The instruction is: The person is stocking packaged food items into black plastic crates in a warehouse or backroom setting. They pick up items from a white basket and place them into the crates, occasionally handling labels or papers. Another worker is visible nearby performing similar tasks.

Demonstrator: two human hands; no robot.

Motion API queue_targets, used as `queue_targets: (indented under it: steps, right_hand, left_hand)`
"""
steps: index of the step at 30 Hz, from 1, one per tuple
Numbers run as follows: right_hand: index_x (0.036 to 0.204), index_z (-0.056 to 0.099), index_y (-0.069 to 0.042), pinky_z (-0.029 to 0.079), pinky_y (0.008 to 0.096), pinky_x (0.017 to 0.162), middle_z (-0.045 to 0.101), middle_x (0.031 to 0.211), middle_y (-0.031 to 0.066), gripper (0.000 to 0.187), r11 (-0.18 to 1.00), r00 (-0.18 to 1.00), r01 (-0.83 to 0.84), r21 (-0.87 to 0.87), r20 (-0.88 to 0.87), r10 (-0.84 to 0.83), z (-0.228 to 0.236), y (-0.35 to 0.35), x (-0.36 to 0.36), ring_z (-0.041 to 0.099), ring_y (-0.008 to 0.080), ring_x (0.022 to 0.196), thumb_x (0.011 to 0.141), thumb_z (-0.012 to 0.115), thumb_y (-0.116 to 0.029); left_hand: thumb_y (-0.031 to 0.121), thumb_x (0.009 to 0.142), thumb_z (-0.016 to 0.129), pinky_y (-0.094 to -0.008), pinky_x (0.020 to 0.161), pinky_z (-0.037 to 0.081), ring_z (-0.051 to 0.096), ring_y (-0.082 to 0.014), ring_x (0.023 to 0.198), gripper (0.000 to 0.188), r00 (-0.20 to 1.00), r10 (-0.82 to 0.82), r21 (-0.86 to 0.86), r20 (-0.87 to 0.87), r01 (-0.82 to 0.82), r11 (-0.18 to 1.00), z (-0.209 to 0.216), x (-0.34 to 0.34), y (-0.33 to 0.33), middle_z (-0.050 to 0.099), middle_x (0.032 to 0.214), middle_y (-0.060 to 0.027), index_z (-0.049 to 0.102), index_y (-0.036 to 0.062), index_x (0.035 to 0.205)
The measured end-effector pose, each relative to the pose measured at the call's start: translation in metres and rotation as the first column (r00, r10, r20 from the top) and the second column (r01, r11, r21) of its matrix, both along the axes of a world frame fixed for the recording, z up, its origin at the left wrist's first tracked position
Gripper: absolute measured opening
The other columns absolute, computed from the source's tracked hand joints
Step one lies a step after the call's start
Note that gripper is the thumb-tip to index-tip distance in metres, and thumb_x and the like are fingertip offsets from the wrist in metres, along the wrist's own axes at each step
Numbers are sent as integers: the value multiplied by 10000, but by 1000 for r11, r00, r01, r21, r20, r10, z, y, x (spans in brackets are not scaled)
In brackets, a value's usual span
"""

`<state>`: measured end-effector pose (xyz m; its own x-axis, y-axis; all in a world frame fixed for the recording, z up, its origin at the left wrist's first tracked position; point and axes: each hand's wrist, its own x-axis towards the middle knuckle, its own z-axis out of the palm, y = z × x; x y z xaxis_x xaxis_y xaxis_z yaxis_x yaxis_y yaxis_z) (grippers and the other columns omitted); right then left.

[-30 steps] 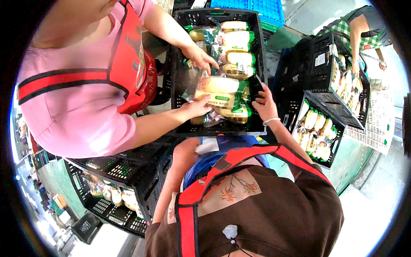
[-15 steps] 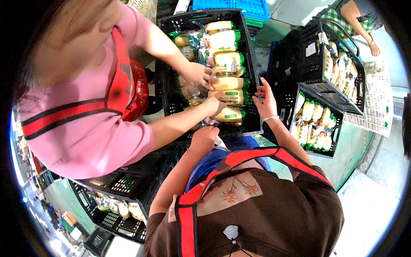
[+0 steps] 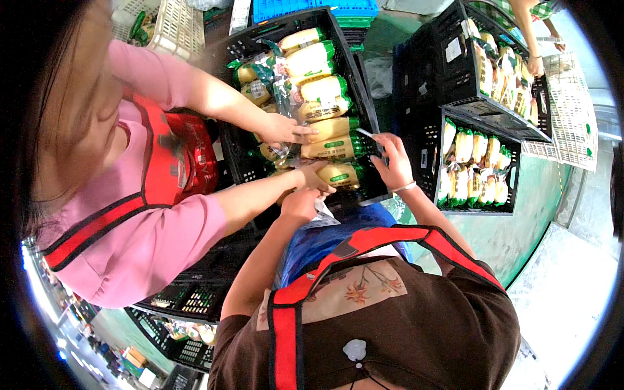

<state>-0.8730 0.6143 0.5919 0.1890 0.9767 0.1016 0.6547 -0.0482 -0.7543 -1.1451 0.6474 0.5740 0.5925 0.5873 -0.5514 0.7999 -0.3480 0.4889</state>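
Observation:
A black crate (image 3: 368,91) holds pale yellow oblong packs (image 3: 328,148) with green ends, several bearing white labels. At its near edge, my left hand (image 3: 300,207) is closed around a piece of white paper (image 3: 319,205), partly hidden by the fingers. My right hand (image 3: 394,168) is over the crate's right rim, its fingertips pinching a small white label (image 3: 366,132). A co-worker in pink reaches in from the left. One of that person's hands (image 3: 284,129) touches the middle packs, and the other (image 3: 316,177) lies on the nearest pack, beside my left hand.
At the right, a tilted black crate (image 3: 448,84) of similar packs stands above another filled black crate (image 3: 478,211). Another person's hand (image 3: 535,65) is at the upper one. Blue crates (image 3: 312,9) are stacked behind, a white basket (image 3: 179,29) is far left, and more black crates (image 3: 185,300) stand lower left.
My right hand has turned inward from the rim, and a white label now shows at its fingertips. My left hand has shifted slightly left, next to the co-worker's hand. The whole view has shifted.

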Motion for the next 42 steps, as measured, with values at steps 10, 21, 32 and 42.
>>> queue_targets:
  steps: [10,21,32,42]
  right_hand:
    - [965,572,-65,482,431,742,600,932,145,197,790,767,-462,-403,266,584,-23,131,-17,591,347,889,841,610,-213]
    - [1060,537,-125,488,425,723,586,954,118,367,706,644,-485,-516,336,688,-75,137,-36,612,318,880,773,694,-291]
    - [1073,541,-134,520,419,731,597,1007,126,443,813,653,-373,-448,496,573,-55,146,-39,605,298,950,735,727,-352]
    - [1000,584,-85,481,419,836,584,1038,110,299,958,822,-159,-238,506,262,-74,145,-44,557,293,1009,808,655,-303]
  left_hand:
    - [227,862,568,-449,686,491,614,-326,849,148,963,-5,144,271,-36,989,26,8,-23,636,864,-124,608,84,865]
    - [117,748,644,-427,687,466,582,-317,847,165,953,222,214,208,-266,940,59,-35,-57,581,833,-109,586,95,901]
    - [117,749,668,-410,681,495,607,-311,829,179,895,328,245,302,-405,881,71,-38,-60,622,864,-98,629,77,918]
    - [144,750,693,-389,592,484,604,-302,717,145,846,382,313,372,-502,806,76,-54,-67,585,765,-101,629,86,867]
